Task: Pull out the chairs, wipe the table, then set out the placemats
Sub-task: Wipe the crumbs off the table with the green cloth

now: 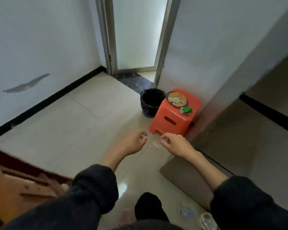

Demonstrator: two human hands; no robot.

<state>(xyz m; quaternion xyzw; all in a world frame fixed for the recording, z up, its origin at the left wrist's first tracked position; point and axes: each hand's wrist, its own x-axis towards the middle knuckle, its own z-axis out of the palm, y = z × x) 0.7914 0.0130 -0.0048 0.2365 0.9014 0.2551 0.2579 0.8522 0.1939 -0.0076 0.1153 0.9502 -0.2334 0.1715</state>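
Head camera, looking steeply down, floor (83, 123) well below.

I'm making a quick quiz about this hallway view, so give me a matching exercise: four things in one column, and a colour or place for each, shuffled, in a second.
Things:
1. stool
2. bin
3. round placemat
4. green and white cloth

Descriptions:
A. lined with a black bag, on the floor to the left of the stool
B. orange plastic, standing against the wall corner
C. crumpled on the stool top, near its right edge
D. flat on the stool top, printed with a pale animal on yellow

Pairs: 1-B, 2-A, 3-D, 4-C
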